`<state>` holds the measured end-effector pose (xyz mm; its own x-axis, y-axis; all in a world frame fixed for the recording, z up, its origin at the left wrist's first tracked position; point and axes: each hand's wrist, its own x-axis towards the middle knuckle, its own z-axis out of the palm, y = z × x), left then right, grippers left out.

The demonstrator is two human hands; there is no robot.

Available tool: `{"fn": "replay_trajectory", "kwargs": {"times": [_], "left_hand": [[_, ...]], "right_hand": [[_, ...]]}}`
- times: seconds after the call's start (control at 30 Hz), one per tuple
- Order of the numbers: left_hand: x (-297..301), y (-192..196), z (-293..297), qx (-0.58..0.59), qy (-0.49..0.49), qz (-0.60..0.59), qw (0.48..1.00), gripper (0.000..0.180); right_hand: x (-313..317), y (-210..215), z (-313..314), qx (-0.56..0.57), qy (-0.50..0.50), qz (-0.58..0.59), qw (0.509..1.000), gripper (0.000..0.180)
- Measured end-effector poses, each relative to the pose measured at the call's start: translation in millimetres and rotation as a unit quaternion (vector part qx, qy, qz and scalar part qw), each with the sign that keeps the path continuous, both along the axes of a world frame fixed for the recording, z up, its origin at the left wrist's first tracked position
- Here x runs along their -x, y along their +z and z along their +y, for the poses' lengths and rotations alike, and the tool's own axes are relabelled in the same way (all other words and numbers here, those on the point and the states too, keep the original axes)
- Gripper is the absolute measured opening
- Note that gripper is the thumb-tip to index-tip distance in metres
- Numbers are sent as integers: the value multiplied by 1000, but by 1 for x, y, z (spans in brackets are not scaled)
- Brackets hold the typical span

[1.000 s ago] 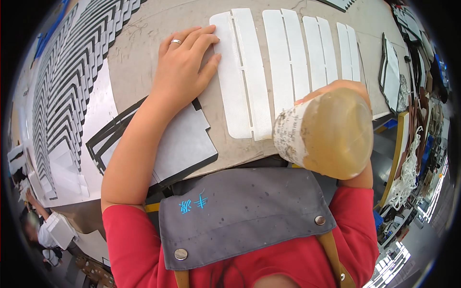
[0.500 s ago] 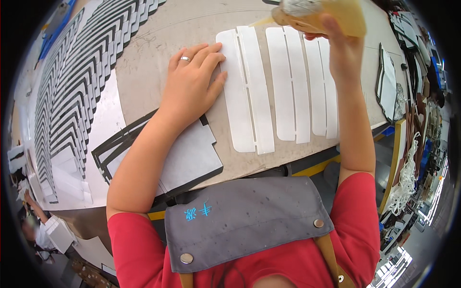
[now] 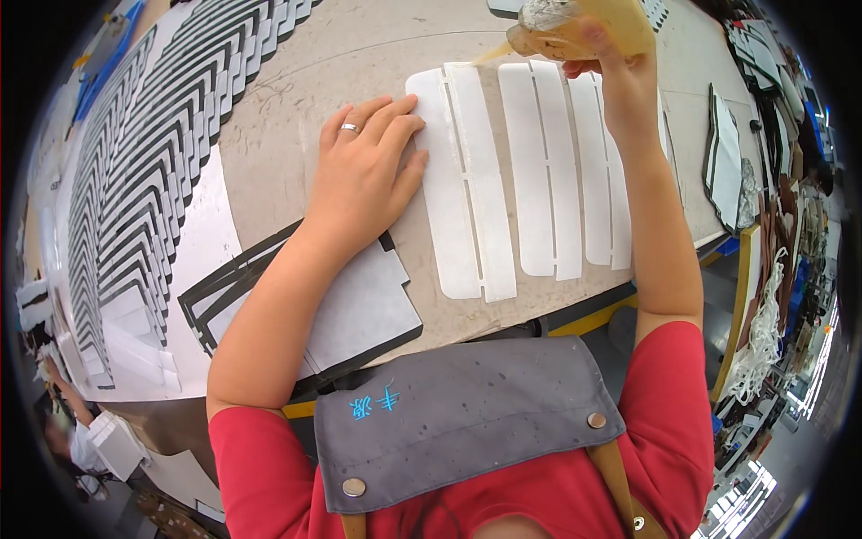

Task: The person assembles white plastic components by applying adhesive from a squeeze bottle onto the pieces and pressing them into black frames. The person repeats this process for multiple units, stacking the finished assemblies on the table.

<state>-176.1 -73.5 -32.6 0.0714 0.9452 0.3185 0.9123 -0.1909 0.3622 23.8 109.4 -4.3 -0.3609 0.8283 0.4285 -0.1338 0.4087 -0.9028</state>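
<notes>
Two bare hands were over a beige, marked bench (image 3: 287, 108). The left hand (image 3: 364, 175) lay loosely spread, gripping nothing, its fingertips at the left edge of the leftmost pair of long white strips (image 3: 447, 198). The right hand (image 3: 620, 67) was wrapped around a translucent amber squeeze bottle (image 3: 611, 27). A second earlier the bottle had been nearer the body; its nozzle had since reached that pair's far end, apparently making it the work spot. Whether the tip touched, I couldn't tell.
</notes>
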Motion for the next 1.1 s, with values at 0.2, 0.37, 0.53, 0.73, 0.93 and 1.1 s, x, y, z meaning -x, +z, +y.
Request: {"fn": "replay_trajectory", "kwargs": {"times": [0.2, 0.37, 0.53, 0.73, 0.93, 1.1], "left_hand": [[-1, 2, 0, 5, 2, 1, 1000, 24], [-1, 2, -1, 3, 3, 4, 1000, 25], [-2, 3, 0, 4, 2, 6, 1000, 26], [-3, 4, -1, 6, 6, 12, 1000, 27], [-4, 2, 0, 10, 12, 23, 1000, 28], [-4, 2, 0, 1, 11, 35, 999, 27]], "right_hand": [[-21, -2, -1, 63, 3, -55, 996, 37], [-36, -5, -21, 107, -13, -60, 992, 40], [-41, 8, -58, 147, -6, -42, 988, 40], [-67, 4, -90, 197, 15, -52, 979, 45], [-90, -2, -126, 223, 30, -45, 973, 51], [-97, -3, -120, 271, 29, 62, 960, 56]]}}
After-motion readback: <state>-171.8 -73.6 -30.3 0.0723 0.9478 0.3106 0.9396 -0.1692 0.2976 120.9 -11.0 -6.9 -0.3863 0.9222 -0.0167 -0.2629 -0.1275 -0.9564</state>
